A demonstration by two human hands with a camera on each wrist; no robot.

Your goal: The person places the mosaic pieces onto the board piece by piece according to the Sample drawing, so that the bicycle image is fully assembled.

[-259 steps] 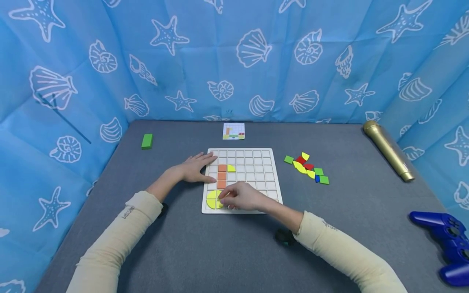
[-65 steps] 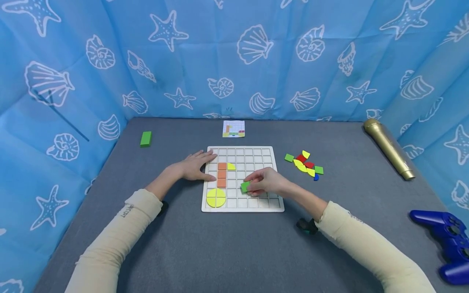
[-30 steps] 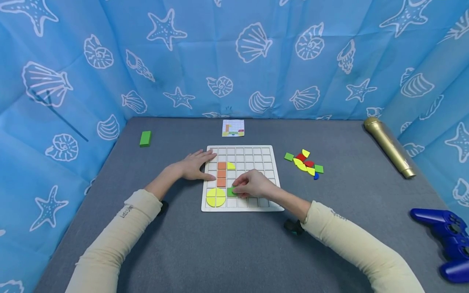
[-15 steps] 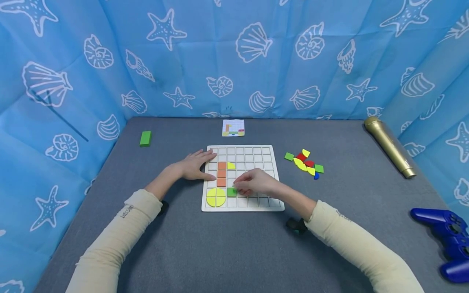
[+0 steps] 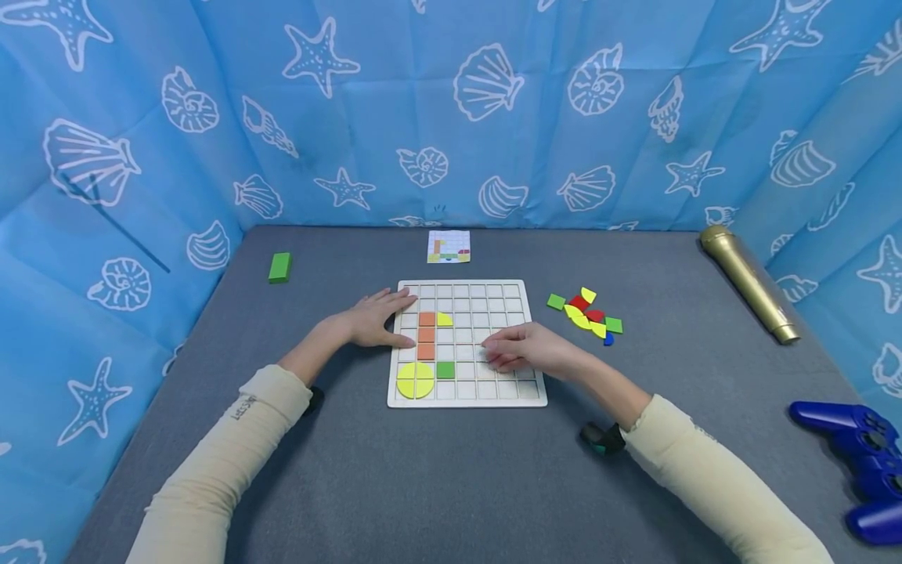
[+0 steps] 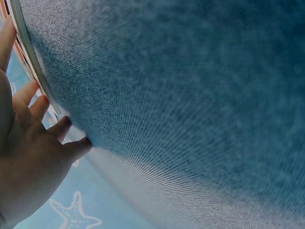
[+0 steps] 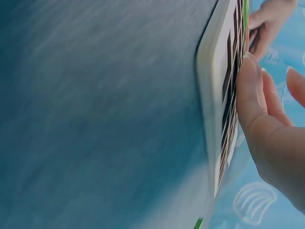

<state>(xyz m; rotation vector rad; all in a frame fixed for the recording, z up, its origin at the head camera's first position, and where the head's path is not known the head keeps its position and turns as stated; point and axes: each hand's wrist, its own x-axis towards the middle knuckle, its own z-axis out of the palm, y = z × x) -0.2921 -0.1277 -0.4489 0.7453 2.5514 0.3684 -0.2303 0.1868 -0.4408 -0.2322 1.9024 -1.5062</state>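
The white grid board [image 5: 493, 307] lies flat on the table. My left hand [image 5: 373, 319] rests across its left edge, fingers spread, and the left wrist view shows the fingertips along the rim. Over the right half of the board hovers my right hand [image 5: 532, 348], fingers loosely bent with nothing between them. A green square tile [image 5: 445, 370] sits in a cell right of a yellow circle [image 5: 415, 380] made of quarter pieces. Above that circle stands a column of orange squares [image 5: 426, 335], with a yellow quarter piece [image 5: 445, 319] beside its top.
Loose red, yellow, green and blue tiles [image 5: 594, 316] lie right of the board. Behind it is a small pattern card [image 5: 449, 247]. A green block [image 5: 279, 267] is at back left, a gold microphone [image 5: 748, 283] at back right, a blue game controller [image 5: 856, 466] at front right.
My right hand brought a green square tile onto the board, let it go beside the yellow circle and moved off to the right. My left hand stays put.
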